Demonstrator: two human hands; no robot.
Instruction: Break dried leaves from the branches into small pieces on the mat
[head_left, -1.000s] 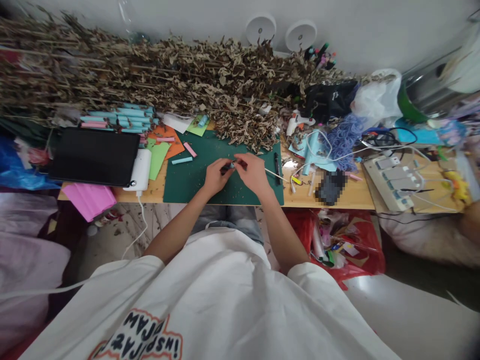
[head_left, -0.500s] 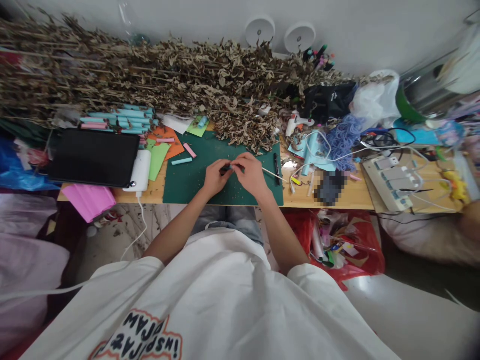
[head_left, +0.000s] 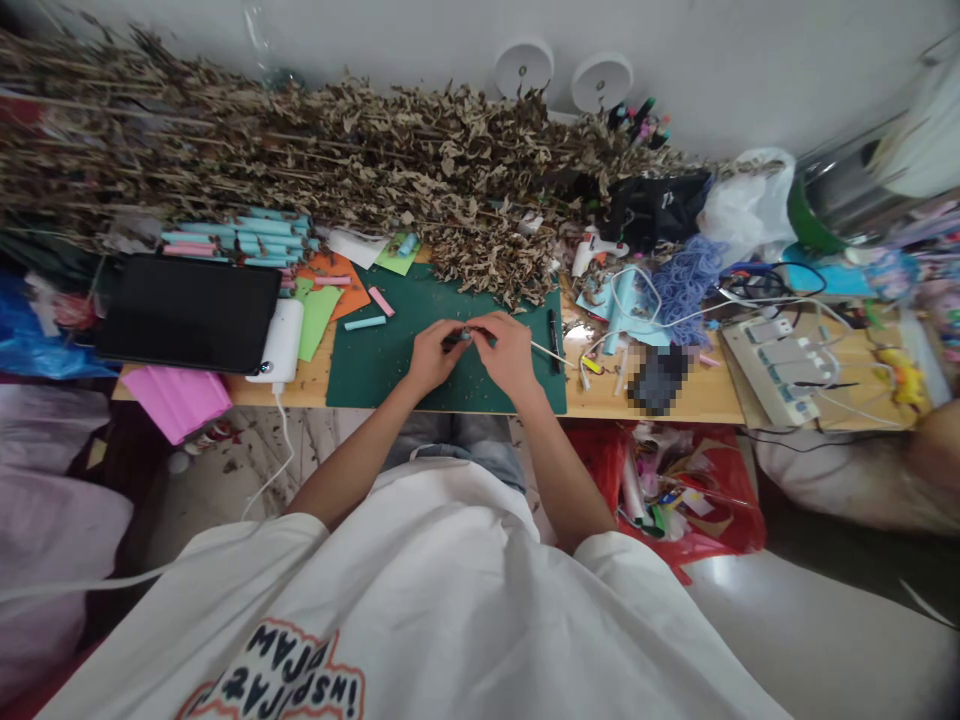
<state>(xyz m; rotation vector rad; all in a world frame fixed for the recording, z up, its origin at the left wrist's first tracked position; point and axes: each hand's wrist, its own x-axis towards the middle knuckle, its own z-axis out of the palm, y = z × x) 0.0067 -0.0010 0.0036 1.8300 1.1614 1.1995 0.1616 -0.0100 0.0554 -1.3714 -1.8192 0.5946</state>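
My left hand and my right hand meet over the green cutting mat, fingertips pinched together. Between them shows a tiny bluish-grey piece, mostly covered by the fingers and too small to name. A thin pale stick sticks out to the right from behind my right hand; whether that hand grips it is hidden. On the mat, left of my hands, lie a light blue paper roll and a pink paper roll. A black pen rests near the mat's right edge.
Dried leafy stems fill the table's back. On the left are a black tablet, a white power bank and stacked paper rolls. Rightward are a glue gun, blue yarn, a power strip and another person's arm.
My hands stay together at almost the same spot, with a slight shift of the fingers. A little more of the small bluish-grey piece shows. The camera view has shifted slightly.
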